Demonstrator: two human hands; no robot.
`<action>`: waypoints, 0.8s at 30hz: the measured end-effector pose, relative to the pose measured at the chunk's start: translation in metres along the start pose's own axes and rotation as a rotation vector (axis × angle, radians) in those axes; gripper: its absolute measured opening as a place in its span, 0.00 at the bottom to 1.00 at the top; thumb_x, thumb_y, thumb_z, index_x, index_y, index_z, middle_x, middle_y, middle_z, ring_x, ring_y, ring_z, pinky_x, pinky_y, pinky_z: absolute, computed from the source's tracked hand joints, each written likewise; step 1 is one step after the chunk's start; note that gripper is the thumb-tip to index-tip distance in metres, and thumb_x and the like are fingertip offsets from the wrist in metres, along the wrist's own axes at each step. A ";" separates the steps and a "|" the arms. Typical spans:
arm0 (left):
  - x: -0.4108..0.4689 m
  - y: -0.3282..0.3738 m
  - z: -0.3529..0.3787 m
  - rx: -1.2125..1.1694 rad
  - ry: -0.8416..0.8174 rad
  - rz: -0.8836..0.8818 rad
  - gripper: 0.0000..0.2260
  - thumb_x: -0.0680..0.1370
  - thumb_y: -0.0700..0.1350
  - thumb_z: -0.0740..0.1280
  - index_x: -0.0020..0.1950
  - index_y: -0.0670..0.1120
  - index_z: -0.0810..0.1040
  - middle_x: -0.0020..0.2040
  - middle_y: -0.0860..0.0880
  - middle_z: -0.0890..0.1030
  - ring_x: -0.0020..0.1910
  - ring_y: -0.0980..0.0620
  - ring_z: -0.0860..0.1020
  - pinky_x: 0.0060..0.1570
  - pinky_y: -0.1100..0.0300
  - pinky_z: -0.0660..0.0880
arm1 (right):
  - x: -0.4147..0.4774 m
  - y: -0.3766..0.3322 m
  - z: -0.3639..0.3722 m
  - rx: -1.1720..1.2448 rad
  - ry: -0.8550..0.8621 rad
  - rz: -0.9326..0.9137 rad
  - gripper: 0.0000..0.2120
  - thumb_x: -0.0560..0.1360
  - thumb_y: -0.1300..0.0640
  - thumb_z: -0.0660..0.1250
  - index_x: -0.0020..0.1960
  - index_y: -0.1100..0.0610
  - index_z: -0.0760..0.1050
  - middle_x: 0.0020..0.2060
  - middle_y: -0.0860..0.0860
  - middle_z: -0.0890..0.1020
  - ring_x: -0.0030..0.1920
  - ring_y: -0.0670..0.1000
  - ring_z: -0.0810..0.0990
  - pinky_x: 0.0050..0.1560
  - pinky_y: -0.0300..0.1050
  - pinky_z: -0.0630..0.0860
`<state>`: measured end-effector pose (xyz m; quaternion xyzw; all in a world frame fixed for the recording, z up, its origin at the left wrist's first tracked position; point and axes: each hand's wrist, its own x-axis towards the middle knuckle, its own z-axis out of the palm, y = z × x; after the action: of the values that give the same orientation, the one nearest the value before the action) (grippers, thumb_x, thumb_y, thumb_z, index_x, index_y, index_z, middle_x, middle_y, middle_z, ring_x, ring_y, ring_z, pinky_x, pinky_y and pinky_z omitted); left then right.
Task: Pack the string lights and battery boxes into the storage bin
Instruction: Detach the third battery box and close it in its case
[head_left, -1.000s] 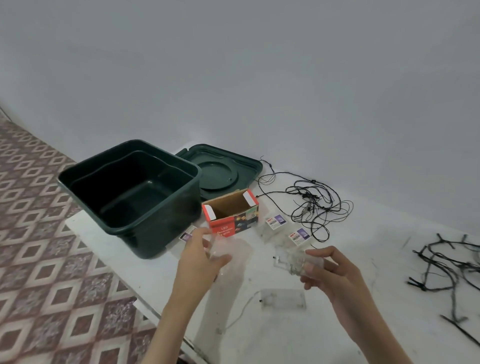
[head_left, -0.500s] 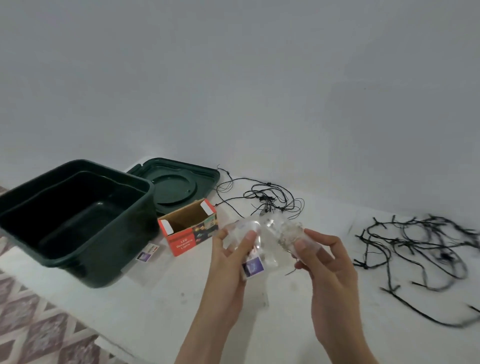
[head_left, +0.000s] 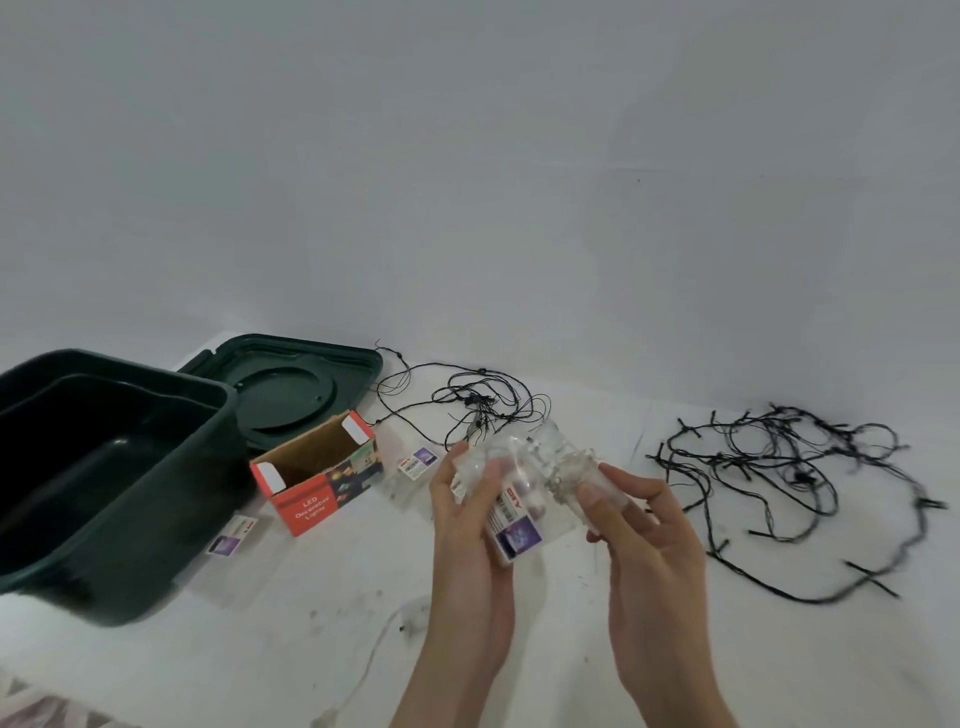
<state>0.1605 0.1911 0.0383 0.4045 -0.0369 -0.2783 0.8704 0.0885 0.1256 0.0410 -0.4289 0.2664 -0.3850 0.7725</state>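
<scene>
My left hand (head_left: 467, 525) grips a clear plastic packet with a purple label (head_left: 511, 525), held above the white table. My right hand (head_left: 641, 525) pinches a small bundle of clear-wire string lights (head_left: 563, 462) at the packet's open top. The dark green storage bin (head_left: 104, 467) stands open and empty at the left. A thin black string of lights (head_left: 467, 400) lies tangled behind my hands. A thicker black string of lights (head_left: 779, 467) sprawls at the right. An open red LED light box (head_left: 317, 475) sits beside the bin.
The bin's green lid (head_left: 291, 389) lies flat behind the box. Two more clear labelled packets (head_left: 415, 462) (head_left: 231, 535) rest on the table (head_left: 311, 623). A clear wire (head_left: 379, 639) trails toward the table's front edge. A grey wall stands close behind.
The view has swung right, shifting the bin leftward. Both hands rose from the table and came together; the light bundle now sits at the packet's mouth.
</scene>
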 end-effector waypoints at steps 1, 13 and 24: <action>0.000 0.000 0.001 -0.010 -0.015 -0.005 0.20 0.71 0.43 0.66 0.63 0.45 0.72 0.44 0.50 0.85 0.40 0.54 0.83 0.35 0.61 0.79 | 0.000 0.000 -0.001 0.005 0.010 0.002 0.09 0.64 0.62 0.70 0.44 0.59 0.75 0.37 0.52 0.85 0.36 0.44 0.80 0.36 0.30 0.73; -0.007 -0.007 0.010 -0.076 -0.053 -0.037 0.17 0.79 0.46 0.58 0.66 0.44 0.72 0.50 0.47 0.84 0.44 0.50 0.83 0.38 0.58 0.80 | -0.005 -0.005 -0.005 0.093 0.091 -0.050 0.07 0.66 0.63 0.69 0.42 0.58 0.74 0.34 0.50 0.85 0.32 0.43 0.79 0.35 0.31 0.74; -0.003 -0.014 0.011 -0.019 -0.063 0.001 0.20 0.74 0.49 0.60 0.66 0.48 0.73 0.54 0.44 0.83 0.50 0.47 0.82 0.44 0.57 0.81 | 0.000 -0.007 -0.008 -0.109 0.013 -0.172 0.09 0.65 0.61 0.72 0.32 0.49 0.76 0.35 0.51 0.83 0.39 0.47 0.80 0.42 0.35 0.76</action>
<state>0.1484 0.1778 0.0363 0.3872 -0.0620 -0.2907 0.8728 0.0800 0.1196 0.0431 -0.4892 0.2540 -0.4375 0.7105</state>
